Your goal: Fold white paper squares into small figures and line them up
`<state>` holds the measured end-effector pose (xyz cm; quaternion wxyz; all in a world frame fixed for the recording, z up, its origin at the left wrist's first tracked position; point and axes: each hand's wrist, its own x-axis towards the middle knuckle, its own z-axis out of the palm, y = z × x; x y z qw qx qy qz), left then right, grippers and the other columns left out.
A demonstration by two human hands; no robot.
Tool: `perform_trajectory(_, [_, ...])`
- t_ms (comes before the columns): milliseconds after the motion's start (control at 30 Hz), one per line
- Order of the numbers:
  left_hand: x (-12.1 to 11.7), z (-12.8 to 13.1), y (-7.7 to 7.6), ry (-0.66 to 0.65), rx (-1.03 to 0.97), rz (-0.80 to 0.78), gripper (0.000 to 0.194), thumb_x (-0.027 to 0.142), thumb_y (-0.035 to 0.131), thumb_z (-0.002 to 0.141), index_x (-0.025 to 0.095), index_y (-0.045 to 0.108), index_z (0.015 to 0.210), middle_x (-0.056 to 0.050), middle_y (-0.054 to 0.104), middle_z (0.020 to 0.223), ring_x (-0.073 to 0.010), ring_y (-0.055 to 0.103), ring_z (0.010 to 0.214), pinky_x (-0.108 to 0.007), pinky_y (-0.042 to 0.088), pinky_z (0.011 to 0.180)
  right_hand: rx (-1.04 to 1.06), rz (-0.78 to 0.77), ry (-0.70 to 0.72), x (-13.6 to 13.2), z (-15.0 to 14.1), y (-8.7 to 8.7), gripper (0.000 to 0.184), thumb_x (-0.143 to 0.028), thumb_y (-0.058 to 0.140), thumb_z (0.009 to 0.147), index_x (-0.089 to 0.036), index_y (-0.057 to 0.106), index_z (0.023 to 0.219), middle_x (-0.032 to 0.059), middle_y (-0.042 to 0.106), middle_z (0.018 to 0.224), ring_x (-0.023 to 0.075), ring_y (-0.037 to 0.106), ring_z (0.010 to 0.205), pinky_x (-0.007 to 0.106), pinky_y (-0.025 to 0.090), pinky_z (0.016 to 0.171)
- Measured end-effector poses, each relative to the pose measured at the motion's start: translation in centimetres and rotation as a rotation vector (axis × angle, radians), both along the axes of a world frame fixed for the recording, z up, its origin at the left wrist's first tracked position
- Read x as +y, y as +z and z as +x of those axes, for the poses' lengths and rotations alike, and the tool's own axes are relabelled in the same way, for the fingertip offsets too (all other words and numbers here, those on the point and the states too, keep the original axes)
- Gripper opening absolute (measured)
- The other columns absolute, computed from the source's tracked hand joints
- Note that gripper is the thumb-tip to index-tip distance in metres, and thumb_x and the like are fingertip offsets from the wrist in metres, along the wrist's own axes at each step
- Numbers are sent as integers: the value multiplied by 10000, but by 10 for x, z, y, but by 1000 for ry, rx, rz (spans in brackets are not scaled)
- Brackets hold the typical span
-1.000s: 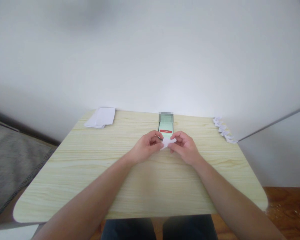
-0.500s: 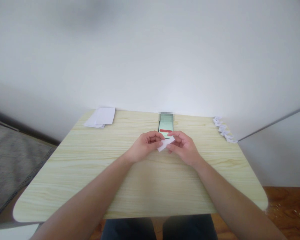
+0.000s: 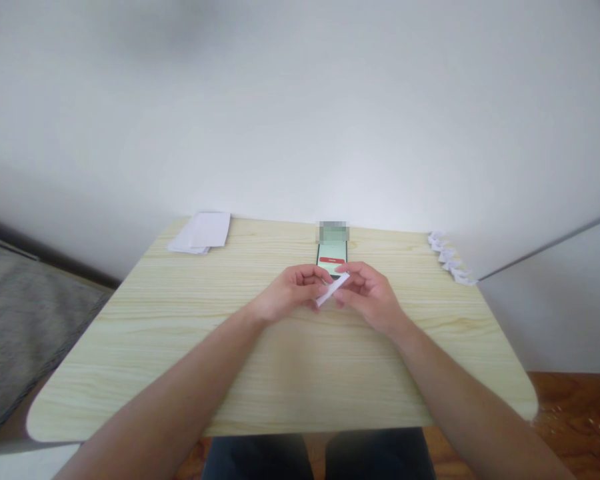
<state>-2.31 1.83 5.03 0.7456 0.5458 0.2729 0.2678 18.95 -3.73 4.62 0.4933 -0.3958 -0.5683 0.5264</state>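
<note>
A small folded piece of white paper (image 3: 333,289) is held between my two hands above the middle of the table, slanting up to the right and seen as a narrow strip. My left hand (image 3: 300,288) pinches its lower left end between thumb and fingers. At the other end, my right hand (image 3: 367,293) grips the paper with its thumb below and forefinger at the upper corner. Just beyond the fingers lies a phone (image 3: 333,251) with a lit green screen and a red bar; its lower edge is partly covered by my hands.
A pale wood-grain table (image 3: 180,347) stands against a white wall (image 3: 300,120). Flat white paper sheets (image 3: 211,230) lie stacked at the back left. Several small folded white paper pieces (image 3: 447,257) form a row along the right edge. A grey mat (image 3: 30,333) is at the far left.
The paper has turned between my fingers, from showing a broader face to showing a narrow strip. Both hands stay in nearly the same place.
</note>
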Motion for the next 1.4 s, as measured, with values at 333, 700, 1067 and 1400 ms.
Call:
perform_trajectory(333, [0,0,0,13,29,24,235,294,746,876,161,686,1060,-51,703,838,-121,627,737,-240,516,671,-6,1,0,-1,0,0,370,-334,788,857,-248,637,1184,31,762,910,169,714,721,330,603,668])
perform_trajectory(700, [1,-1,-2,-5,34,46,245,313,732,890,165,689,1081,-44,672,837,-119,610,735,-246,513,682,17,3,44,1,2,0,381,-318,778,870,-249,630,1214,36,761,936,169,716,741,336,604,691])
perform_trajectory(1067, [-3,1,-1,87,-12,128,297,302,753,879,189,638,1128,1,665,754,-126,638,706,-230,474,670,40,21,30,2,3,-4,360,-257,778,856,-242,642,1190,52,761,994,167,712,726,328,598,670])
perform_trajectory(1400, [-2,0,-1,59,12,136,247,293,749,887,150,676,1075,-24,698,797,-121,649,741,-231,483,710,40,17,43,1,3,-2,330,-229,765,866,-230,647,1175,40,762,919,165,714,731,322,593,676])
